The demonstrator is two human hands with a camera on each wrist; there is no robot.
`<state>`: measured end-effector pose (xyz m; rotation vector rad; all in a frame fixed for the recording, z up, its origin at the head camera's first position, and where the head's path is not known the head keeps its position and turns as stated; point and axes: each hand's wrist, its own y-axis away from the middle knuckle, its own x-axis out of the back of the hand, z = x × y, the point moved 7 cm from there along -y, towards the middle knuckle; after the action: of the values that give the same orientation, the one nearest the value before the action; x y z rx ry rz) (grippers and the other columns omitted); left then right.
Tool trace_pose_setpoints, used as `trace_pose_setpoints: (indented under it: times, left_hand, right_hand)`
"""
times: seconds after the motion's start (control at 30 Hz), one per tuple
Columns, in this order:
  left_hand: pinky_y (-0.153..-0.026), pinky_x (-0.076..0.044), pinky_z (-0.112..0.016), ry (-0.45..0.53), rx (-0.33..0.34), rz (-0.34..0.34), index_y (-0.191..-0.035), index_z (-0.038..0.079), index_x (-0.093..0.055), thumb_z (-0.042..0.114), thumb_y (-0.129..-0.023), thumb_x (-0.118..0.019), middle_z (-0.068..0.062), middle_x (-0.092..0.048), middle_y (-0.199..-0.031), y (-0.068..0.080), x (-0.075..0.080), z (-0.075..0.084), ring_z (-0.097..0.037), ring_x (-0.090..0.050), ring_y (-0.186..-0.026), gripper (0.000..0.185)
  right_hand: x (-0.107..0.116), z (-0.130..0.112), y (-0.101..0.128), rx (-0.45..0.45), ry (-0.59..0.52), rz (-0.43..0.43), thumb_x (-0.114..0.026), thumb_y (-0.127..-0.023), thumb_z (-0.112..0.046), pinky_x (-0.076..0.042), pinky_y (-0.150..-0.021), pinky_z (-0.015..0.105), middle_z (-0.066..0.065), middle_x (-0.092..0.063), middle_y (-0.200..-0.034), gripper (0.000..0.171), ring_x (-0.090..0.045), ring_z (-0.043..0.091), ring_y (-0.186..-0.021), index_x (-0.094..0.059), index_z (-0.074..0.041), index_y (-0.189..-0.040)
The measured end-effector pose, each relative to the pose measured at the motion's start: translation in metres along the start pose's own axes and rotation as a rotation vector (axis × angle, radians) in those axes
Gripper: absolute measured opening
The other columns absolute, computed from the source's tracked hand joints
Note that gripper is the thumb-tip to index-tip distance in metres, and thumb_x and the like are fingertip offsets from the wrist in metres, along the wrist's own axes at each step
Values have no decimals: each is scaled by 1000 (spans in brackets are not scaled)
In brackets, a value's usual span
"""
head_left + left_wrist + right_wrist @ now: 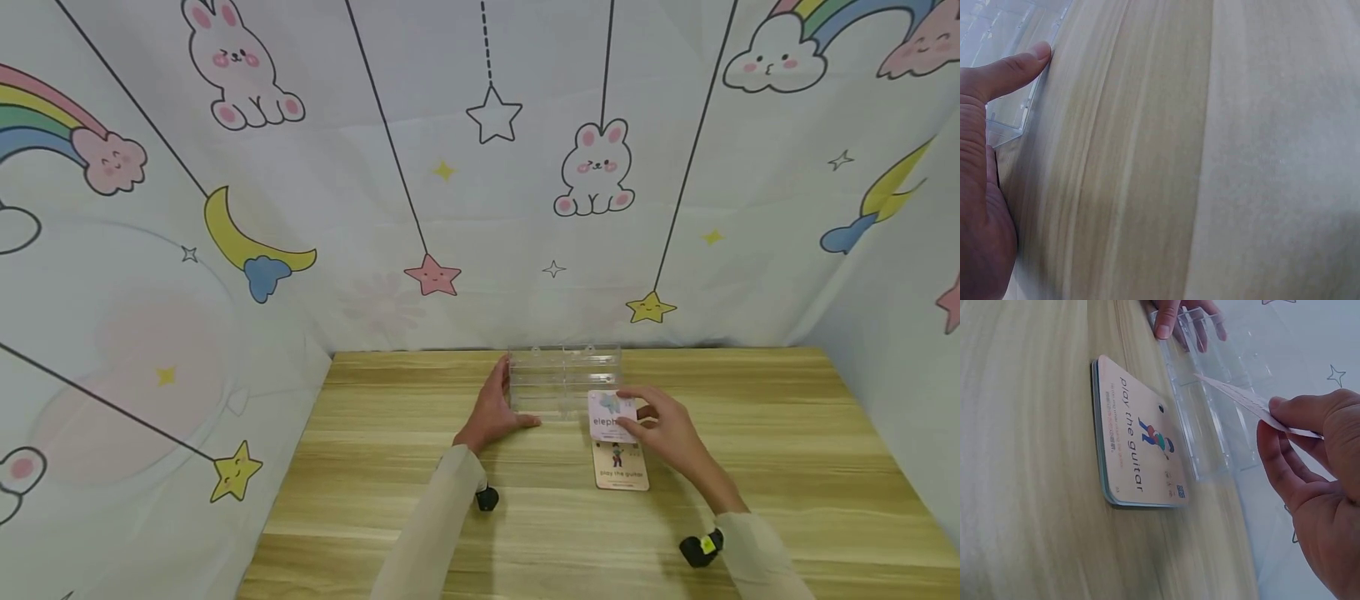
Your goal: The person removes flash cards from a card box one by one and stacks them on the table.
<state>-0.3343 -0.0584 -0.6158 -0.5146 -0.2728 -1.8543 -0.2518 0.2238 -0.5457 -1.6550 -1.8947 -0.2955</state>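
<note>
Reading "play the guitar", the top card of a small stack of cards [621, 467] lies face up at lower centre of the head view, on a wooden table [750, 433]. Above it in the frame, the right hand [667, 429] pinches a single card [612, 414] between thumb and fingertips; its printed word is partly covered and shows only "eleph". In the right wrist view this card [1254, 403] is held edge-on, tilted over the open clear plastic box [1216, 419], just apart from the stack [1138, 440] and not touching it. The box [564, 379] stands near the table's far edge, close to the cartoon backdrop [480, 167] of rabbits, stars and rainbows. The left hand [495, 412] rests with straight fingers against the box's left side; in the left wrist view its thumb [1013, 69] touches the box wall [1010, 109]. Bare tabletop extends to the left and right of both hands and toward the lower frame edge.
</note>
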Motion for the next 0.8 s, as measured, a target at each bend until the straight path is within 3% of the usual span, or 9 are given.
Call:
trace_pose_setpoints:
  times: [0.23, 0.47, 0.8]
  left_hand:
    - [-123, -30, -32, -9, -10, 1, -168, 14, -5, 20, -72, -99, -9, -18, -171, -1, 0, 1, -22, -24, -155, 134]
    - [-122, -30, -27, -24, 20, 5, -168, 16, -6, 22, -72, -99, -6, -19, -171, -3, 0, -2, -18, -25, -155, 134]
    - [-122, -30, -28, 6, 6, -2, -168, 20, -5, 22, -72, -99, -4, -17, -172, -3, -2, -2, -19, -24, -155, 134]
  right_hand:
    - [1, 7, 12, -51, -99, -35, -80, -90, 0, -62, -71, 24, 23, -63, -132, 48, -73, 24, -89, -64, 1, -134]
    - [-1, 12, 21, -98, -140, -69, -80, -89, 0, -62, -69, 24, 26, -60, -134, 49, -72, 20, -86, -63, 1, -135]
    - [-8, 18, 32, -158, -204, -114, -81, -90, -1, -61, -66, 26, 29, -58, -134, 49, -73, 20, -88, -62, 3, -135]
